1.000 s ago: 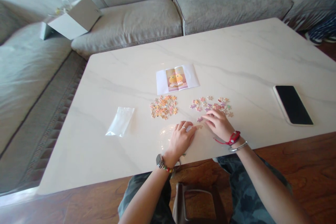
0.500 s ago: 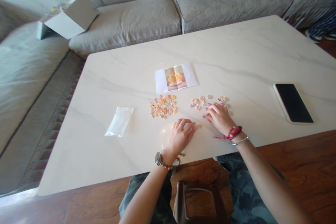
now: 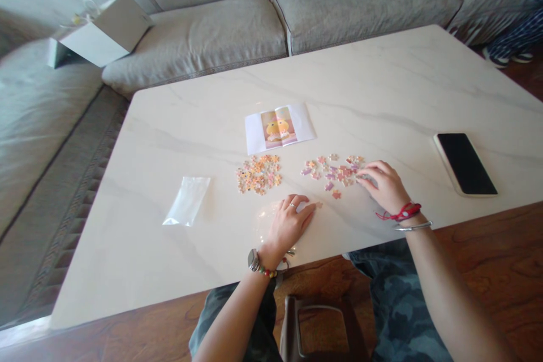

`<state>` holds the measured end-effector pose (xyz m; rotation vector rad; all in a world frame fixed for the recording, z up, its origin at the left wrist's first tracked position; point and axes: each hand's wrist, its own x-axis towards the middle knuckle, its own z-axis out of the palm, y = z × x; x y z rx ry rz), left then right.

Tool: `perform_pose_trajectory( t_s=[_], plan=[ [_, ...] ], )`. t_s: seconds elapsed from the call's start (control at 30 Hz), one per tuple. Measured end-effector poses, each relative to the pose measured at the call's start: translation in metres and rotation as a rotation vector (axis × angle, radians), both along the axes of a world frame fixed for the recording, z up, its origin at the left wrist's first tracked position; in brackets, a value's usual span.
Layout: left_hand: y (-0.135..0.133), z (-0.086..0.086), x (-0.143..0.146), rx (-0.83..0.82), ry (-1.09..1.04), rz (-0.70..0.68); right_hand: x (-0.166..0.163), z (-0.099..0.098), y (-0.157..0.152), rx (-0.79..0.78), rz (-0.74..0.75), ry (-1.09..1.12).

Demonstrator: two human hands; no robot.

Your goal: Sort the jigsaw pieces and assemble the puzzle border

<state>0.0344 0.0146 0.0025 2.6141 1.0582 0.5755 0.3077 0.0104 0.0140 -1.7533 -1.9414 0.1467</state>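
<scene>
The loose pieces [image 3: 341, 171] lie scattered on the table [image 3: 382, 102] in front of the person, with the right hand [image 3: 384, 185] at their right edge, thumb and forefinger bent toward each other, though whether they pinch a piece I cannot tell. The left hand [image 3: 291, 225] rests on the tabletop, fingers loosely curved and thumb apart, a pale piece [image 3: 319, 205] just beside its fingertips. Beyond it is a denser pile [image 3: 259, 173], with a creased picture sheet [image 3: 280, 127] behind, a clear bag [image 3: 187, 201] to the left and a phone [image 3: 465, 164] well off to the right.
</scene>
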Motion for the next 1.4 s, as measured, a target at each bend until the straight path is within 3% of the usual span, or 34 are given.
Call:
perform_pose_trajectory(
  t_s=[0.17,0.37,0.63,1.4],
  plan=[
    [-0.001,-0.001,0.002,0.002,0.011,0.018,0.022,-0.006,-0.002,0.003,-0.088,0.005],
    [-0.001,-0.002,0.007,0.031,-0.007,0.078,0.016,-0.007,-0.002,-0.051,0.037,0.011],
    [-0.002,0.0,0.007,0.045,-0.007,0.122,0.032,-0.013,-0.006,-0.144,0.031,-0.006],
    [-0.001,0.0,0.006,0.025,-0.001,0.094,0.033,-0.013,-0.003,-0.182,0.039,-0.001]
  ],
)
